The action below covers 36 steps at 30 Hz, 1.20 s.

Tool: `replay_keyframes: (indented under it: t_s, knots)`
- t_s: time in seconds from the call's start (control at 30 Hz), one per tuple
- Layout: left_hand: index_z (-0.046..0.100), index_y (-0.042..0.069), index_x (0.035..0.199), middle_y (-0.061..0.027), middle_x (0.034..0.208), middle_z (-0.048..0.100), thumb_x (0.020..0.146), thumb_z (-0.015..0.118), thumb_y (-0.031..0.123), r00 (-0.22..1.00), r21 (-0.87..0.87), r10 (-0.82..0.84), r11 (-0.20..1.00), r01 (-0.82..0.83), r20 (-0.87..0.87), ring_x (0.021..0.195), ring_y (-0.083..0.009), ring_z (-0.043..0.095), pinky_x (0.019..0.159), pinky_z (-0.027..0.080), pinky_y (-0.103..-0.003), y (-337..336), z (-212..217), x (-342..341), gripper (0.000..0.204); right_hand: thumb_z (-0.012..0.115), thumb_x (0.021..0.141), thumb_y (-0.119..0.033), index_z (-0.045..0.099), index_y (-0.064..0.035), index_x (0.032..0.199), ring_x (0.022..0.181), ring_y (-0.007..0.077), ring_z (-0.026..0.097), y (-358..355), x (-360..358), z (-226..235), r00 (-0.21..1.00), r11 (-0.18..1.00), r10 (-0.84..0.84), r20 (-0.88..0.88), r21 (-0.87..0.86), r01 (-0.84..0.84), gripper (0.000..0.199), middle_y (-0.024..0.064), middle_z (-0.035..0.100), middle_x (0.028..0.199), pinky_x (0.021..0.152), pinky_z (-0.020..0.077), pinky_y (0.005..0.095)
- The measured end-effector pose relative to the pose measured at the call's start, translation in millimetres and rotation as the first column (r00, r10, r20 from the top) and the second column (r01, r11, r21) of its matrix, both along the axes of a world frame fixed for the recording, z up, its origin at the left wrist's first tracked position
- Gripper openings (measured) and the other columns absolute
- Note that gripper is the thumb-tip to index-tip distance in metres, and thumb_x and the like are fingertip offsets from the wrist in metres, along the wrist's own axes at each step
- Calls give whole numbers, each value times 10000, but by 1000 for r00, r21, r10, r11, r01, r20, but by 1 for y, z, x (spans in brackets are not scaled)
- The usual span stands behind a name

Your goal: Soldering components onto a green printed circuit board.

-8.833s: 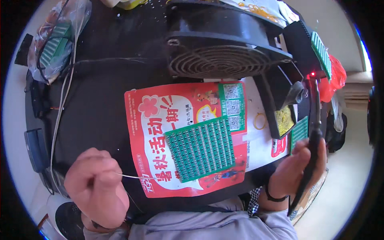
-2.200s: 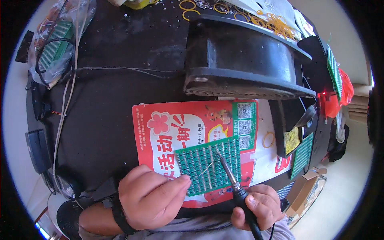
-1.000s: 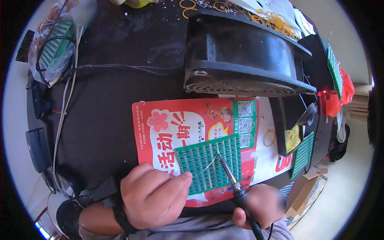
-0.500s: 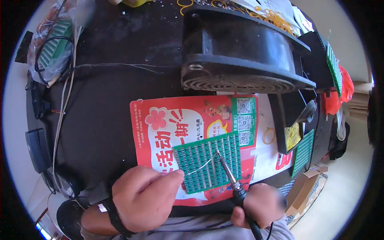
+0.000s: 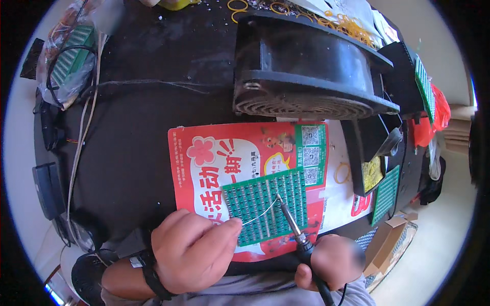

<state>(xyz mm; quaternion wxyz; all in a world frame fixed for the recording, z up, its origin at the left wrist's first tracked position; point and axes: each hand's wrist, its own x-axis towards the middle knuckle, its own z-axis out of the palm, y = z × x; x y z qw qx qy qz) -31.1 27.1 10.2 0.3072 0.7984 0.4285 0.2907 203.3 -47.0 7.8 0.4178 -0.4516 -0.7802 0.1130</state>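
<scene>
A green circuit board (image 5: 250, 204), covered in rows of small parts, lies on a red and white printed sheet (image 5: 185, 168). My left hand (image 5: 196, 250) is closed, pinching a thin strand of solder wire (image 5: 261, 213) between thumb and finger at the board's left edge. The wire curves across the board to the tip of a soldering iron (image 5: 289, 219). My right hand (image 5: 332, 265) grips the iron's black handle, partly blurred in the picture. The iron's tip meets the board right of its middle, and the wire's far end reaches that spot.
A large black fan (image 5: 311, 66) stands behind the sheet. Right of it are a black iron stand with a yellow sponge (image 5: 373, 174) and another green board (image 5: 386, 196). Rubber bands (image 5: 352, 29) lie at the back. Cables (image 5: 81, 137) and a bagged board (image 5: 74, 53) sit on the left.
My left hand has moved slightly right, bringing the solder wire's end up to the iron's tip. My right hand and the iron have barely moved.
</scene>
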Motion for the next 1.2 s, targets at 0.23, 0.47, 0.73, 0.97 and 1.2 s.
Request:
replay_keyframes:
  t_s: [0.23, 0.47, 0.73, 0.97, 1.2]
  knots:
    - [647, 40, 864, -57, 674, 530, 650, 704, -38, 1000, 26, -23, 999, 23, -7, 511, -223, 515, 487, 409, -337, -1, -3, 1, 234, 673, 774, -154, 491, -20, 1007, 566, 200, 531, -8, 1, 4, 996, 996, -9, 83, -90, 16, 325, 78, 505, 706, 501, 471, 311]
    - [635, 37, 875, -76, 707, 579, 670, 670, -41, 1000, 4, 26, 1000, -26, -10, 553, -243, 565, 536, 456, -351, -2, 2, 2, 222, 674, 771, -154, 482, -13, 1008, 583, 202, 534, -6, 3, 3, 996, 996, 23, 89, -91, -15, 336, 76, 499, 711, 503, 473, 297]
    - [651, 34, 836, -84, 659, 569, 693, 708, -16, 996, -169, 94, 981, -93, -1, 549, -216, 571, 504, 451, -327, -2, 11, -2, 162, 675, 755, -146, 488, -13, 1013, 588, 210, 541, -8, 2, 6, 995, 993, 6, 100, -119, 6, 345, 96, 529, 733, 515, 485, 320]
    - [651, 42, 821, -75, 658, 559, 665, 720, -19, 993, -33, 107, 994, -105, 52, 503, -196, 519, 469, 400, -297, -6, 9, -3, 182, 671, 745, -136, 483, -18, 992, 585, 211, 538, -12, 1, 2, 997, 991, 7, 75, -134, 4, 332, 89, 515, 719, 515, 479, 327]
    - [639, 49, 809, -64, 654, 553, 638, 717, -15, 996, -14, 20, 1000, -18, 88, 493, -202, 514, 471, 402, -311, -6, 2, -1, 198, 656, 752, -138, 473, -22, 991, 580, 196, 515, -16, 5, 4, 997, 992, 20, 72, -122, -11, 321, 72, 482, 722, 502, 464, 314]
